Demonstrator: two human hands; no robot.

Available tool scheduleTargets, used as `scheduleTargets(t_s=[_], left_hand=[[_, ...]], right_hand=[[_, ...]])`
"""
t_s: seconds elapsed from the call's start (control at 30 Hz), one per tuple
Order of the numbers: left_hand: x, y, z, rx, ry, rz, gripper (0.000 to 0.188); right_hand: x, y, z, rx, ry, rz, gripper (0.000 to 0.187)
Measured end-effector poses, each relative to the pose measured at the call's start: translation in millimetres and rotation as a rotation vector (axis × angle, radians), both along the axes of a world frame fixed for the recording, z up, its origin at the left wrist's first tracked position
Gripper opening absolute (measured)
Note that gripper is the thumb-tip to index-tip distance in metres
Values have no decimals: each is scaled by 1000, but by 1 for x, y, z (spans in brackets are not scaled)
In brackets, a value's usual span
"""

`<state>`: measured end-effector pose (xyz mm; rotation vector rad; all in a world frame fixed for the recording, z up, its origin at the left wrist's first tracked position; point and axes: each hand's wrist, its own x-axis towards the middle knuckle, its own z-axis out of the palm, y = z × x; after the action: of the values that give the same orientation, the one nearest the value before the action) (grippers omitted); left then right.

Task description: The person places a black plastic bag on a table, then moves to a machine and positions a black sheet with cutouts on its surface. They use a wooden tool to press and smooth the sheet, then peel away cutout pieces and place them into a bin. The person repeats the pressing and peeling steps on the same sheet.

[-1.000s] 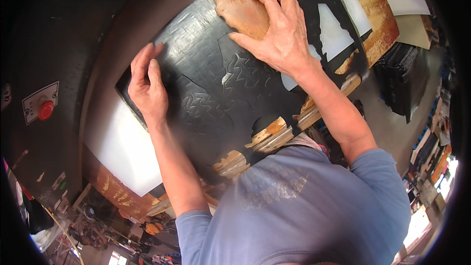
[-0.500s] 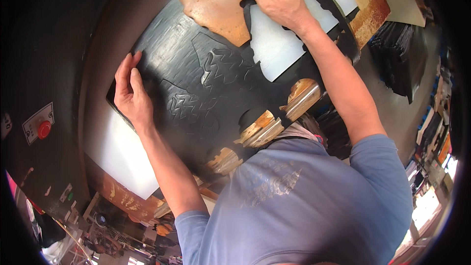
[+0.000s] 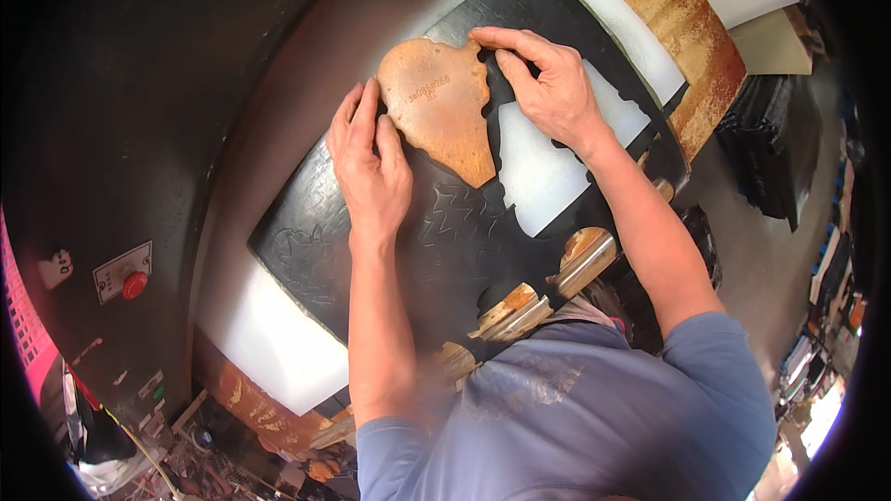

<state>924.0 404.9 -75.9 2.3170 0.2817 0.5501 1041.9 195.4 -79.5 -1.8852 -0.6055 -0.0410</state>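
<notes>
A flat brown plate (image 3: 434,97) with an irregular outline and stamped marks, like a cutting die, lies on a black sheet (image 3: 371,269). My left hand (image 3: 371,162) rests against the plate's left edge, fingers extended and thumb apart. At its upper right corner, my right hand (image 3: 552,83) touches with the outstretched index fingertip; the thumb stands apart from the index finger. Cut outlines show in the black sheet below the plate. Beside the plate, a white area (image 3: 548,176) with a jagged edge shows under my right hand and wrist.
A dark machine body (image 3: 111,130) fills the left, with a red push button (image 3: 135,285). White board (image 3: 288,343) shows under the sheet at lower left. A worn brown board (image 3: 710,65) lies at upper right. Black sheets (image 3: 775,139) are stacked at right. Wood-and-metal pieces (image 3: 587,260) lie close to my body.
My left hand has moved from the black sheet's left edge to the plate's left edge. My right hand stays at the plate's upper right corner. The whole view has shifted.
</notes>
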Motion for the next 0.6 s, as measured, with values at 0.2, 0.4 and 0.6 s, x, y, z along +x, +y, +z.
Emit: scheduleTargets(t_s=[0.2, 0.4, 0.6], left_hand=[[-6, 6, -7, -58, -35, -42, 40], [-3, 5, -4, -100, -58, -41, 40], [-36, 5, 15, -253, -54, 5, 39]], right_hand=[[-1, 0, 0, 20, 39, -2, 31], [1, 1, -7, 165, 89, -22, 30], [0, -31, 14, 311, 270, -10, 29]])
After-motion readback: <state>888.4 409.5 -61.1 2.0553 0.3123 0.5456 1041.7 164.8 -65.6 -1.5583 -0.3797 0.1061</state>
